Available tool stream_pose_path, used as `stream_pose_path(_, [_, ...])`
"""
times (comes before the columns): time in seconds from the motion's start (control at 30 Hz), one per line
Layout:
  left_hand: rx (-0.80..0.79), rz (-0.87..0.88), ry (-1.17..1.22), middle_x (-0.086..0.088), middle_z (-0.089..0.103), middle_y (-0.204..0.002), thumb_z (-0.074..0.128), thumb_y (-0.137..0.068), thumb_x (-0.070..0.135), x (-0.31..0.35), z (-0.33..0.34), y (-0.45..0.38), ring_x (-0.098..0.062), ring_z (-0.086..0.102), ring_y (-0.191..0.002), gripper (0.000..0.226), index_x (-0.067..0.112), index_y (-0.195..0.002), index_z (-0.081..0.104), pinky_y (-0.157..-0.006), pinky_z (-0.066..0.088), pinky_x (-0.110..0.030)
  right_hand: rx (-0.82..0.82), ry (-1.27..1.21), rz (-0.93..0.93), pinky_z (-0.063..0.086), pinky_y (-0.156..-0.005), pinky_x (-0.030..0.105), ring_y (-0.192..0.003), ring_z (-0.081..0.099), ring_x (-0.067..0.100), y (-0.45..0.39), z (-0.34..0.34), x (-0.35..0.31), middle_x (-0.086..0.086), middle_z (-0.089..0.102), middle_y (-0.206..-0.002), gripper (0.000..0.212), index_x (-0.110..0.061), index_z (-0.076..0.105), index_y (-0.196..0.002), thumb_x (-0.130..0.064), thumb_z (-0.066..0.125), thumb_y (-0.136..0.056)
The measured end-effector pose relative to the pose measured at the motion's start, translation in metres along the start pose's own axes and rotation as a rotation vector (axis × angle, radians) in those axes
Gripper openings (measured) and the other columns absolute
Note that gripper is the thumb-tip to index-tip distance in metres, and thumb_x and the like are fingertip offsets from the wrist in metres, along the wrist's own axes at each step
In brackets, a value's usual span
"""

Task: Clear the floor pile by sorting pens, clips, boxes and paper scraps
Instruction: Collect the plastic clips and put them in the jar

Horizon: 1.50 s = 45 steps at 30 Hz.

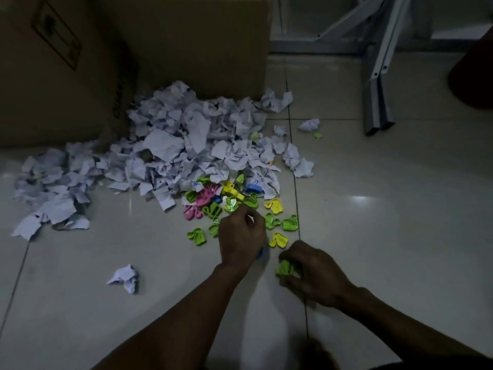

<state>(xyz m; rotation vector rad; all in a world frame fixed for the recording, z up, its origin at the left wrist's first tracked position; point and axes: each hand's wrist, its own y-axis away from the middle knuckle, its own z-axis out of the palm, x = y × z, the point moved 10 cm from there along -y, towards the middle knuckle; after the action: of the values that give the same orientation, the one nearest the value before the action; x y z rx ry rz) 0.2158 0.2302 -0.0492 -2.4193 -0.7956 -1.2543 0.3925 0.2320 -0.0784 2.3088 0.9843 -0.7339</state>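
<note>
A wide pile of crumpled white paper scraps lies on the tiled floor against a cardboard box. At its near edge sits a scatter of coloured plastic clips, green, yellow, pink and blue. My left hand reaches into the clips with fingers pinched together over a green one; a blue clip shows under its palm. My right hand rests on the floor to the right, closed around a bunch of green clips. No pens are visible.
A large cardboard box stands behind the pile. Grey metal furniture legs stand at the back right. A single paper ball lies near left, and another with a stray green clip lies near the legs.
</note>
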Motion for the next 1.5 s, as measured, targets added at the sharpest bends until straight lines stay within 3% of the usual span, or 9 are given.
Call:
stream_pose_path(0.1, [0.027,-0.072,0.043,-0.002,0.062,-0.056,0.062,-0.083,0.025,0.006,0.0,0.003,-0.017,0.057,-0.053,0.023,0.008,-0.068,0.068,-0.052,0.046,-0.031,0.32,-0.202,0.064,0.045,-0.067,0.012,-0.082,0.058,0.001,-0.009,-0.049,-0.004,-0.017,0.061,-0.097,0.057,-0.028,0.06,-0.118,-0.036,0.081,-0.066])
stream_pose_path(0.2, [-0.341,-0.519,0.312,-0.014,0.071,-0.08,0.059,-0.091,0.036,-0.007,0.04,0.011,-0.027,0.066,-0.074,0.035,0.005,-0.084,0.071,-0.063,0.051,-0.033,0.448,-0.285,0.059,0.041,-0.068,0.006,-0.087,0.06,0.001,-0.021,-0.073,-0.016,-0.013,0.066,-0.095,0.071,-0.033,0.056,-0.121,-0.024,0.089,-0.059])
stream_pose_path(0.3, [-0.555,-0.866,0.748,-0.013,0.069,-0.075,0.053,-0.097,0.031,0.004,0.066,0.033,-0.025,0.063,-0.062,0.034,0.002,-0.092,0.069,-0.051,0.048,-0.026,0.459,-0.305,0.029,0.041,-0.072,0.012,-0.096,0.061,0.003,-0.027,-0.071,-0.023,-0.01,0.066,-0.104,0.073,-0.033,0.057,-0.121,-0.029,0.091,-0.057])
stream_pose_path(0.53, [-0.284,-1.063,0.925,0.0,0.042,-0.054,0.048,-0.096,0.015,-0.036,0.044,0.035,-0.013,0.036,-0.048,0.017,0.008,-0.083,0.056,-0.042,0.024,-0.022,0.629,-0.058,0.108,0.048,-0.065,0.024,-0.084,0.058,0.009,-0.006,-0.055,-0.003,-0.006,0.06,-0.092,0.032,-0.018,0.068,-0.099,-0.043,0.072,-0.078])
stream_pose_path(0.8, [-0.225,-0.996,0.905,-0.002,0.046,-0.061,0.05,-0.096,0.017,-0.038,0.032,0.028,-0.014,0.04,-0.05,0.02,0.009,-0.079,0.058,-0.044,0.025,-0.022,0.567,0.205,0.175,0.044,-0.057,0.027,-0.09,0.054,0.017,0.001,-0.008,0.012,-0.003,0.057,-0.095,0.022,-0.019,0.067,-0.097,-0.033,0.074,-0.081])
stream_pose_path(1.0, [-0.244,-0.906,0.795,-0.003,0.048,-0.059,0.053,-0.094,0.013,-0.033,0.038,0.024,-0.016,0.041,-0.048,0.012,0.007,-0.087,0.06,-0.043,0.028,-0.023,0.573,0.33,-0.002,0.044,-0.051,0.03,-0.076,0.055,0.021,-0.007,-0.01,-0.011,-0.001,0.064,-0.084,0.015,-0.016,0.065,-0.075,-0.028,0.07,-0.083])
stream_pose_path(1.17, [-0.239,-0.806,0.669,-0.006,0.051,-0.058,0.057,-0.091,0.015,-0.023,0.04,0.02,-0.02,0.043,-0.048,0.013,0.006,-0.084,0.063,-0.045,0.035,-0.024,0.787,-0.106,0.108,0.049,-0.06,0.028,-0.078,0.06,0.015,0.007,-0.04,-0.002,-0.002,0.066,-0.087,0.021,-0.015,0.069,-0.093,-0.026,0.078,-0.077])
stream_pose_path(1.33, [-0.418,-0.804,0.637,-0.007,0.07,-0.081,0.068,-0.086,0.036,-0.004,0.06,0.027,-0.022,0.062,-0.067,0.029,0.009,-0.096,0.072,-0.058,0.05,-0.025,0.776,-0.263,0.097,0.043,-0.071,0.01,-0.087,0.061,0.011,-0.013,-0.056,-0.021,-0.008,0.065,-0.094,0.037,-0.019,0.068,-0.103,-0.015,0.085,-0.07])
stream_pose_path(1.5, [-0.257,-0.916,0.676,-0.006,0.057,-0.067,0.061,-0.091,0.023,-0.022,0.047,0.023,-0.016,0.049,-0.05,0.017,0.009,-0.084,0.065,-0.045,0.034,-0.022,0.842,-0.293,-0.032,0.05,-0.072,0.024,-0.092,0.061,0.011,-0.008,-0.063,-0.027,-0.001,0.064,-0.1,0.029,-0.01,0.065,-0.106,-0.022,0.072,-0.08])
